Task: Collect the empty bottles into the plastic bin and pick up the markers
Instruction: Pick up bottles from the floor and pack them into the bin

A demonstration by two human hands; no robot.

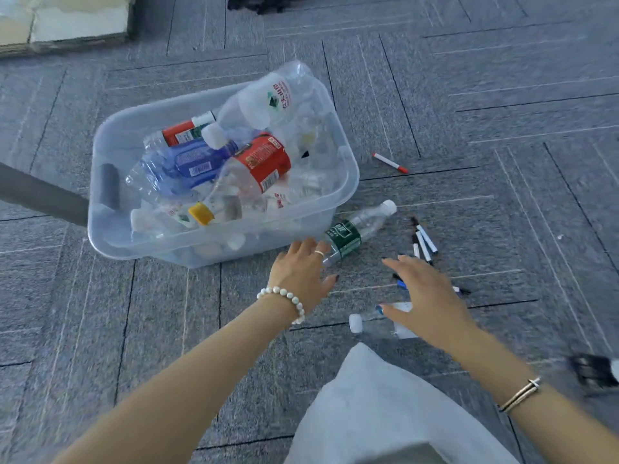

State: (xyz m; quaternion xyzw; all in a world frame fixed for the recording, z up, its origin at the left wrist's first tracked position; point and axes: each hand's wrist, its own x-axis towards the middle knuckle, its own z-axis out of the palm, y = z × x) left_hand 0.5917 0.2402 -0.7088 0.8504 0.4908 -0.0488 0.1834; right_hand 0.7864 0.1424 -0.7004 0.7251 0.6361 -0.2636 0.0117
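Nearest to you, your bent knee (385, 406) in grey cloth fills the bottom edge, which suggests you are crouched low so both arms can reach the carpet (167, 313); your right hand (432, 303) hovers with its fingers spread wide and holding nothing, palm down over a clear bottle (368, 321) whose white cap pokes out just beside your thumb; the rest of that bottle is hidden under the hand, so you cannot tell from here whether you touch it; your left hand (299, 274), also spread and empty, has its fingertips at the base of the green-label bottle (355, 234), which lies on its side against the near wall of the bin (110, 135); contact looks likely but the blur leaves it uncertain; a cluster of markers (423, 242) lies just beyond your right fingertips, with a blue one (400, 284) partly under them; further out, the bin sits heaped with empty bottles, so most of the collecting seems done; past its right corner a lone red marker (390, 163) lies well apart from the rest.
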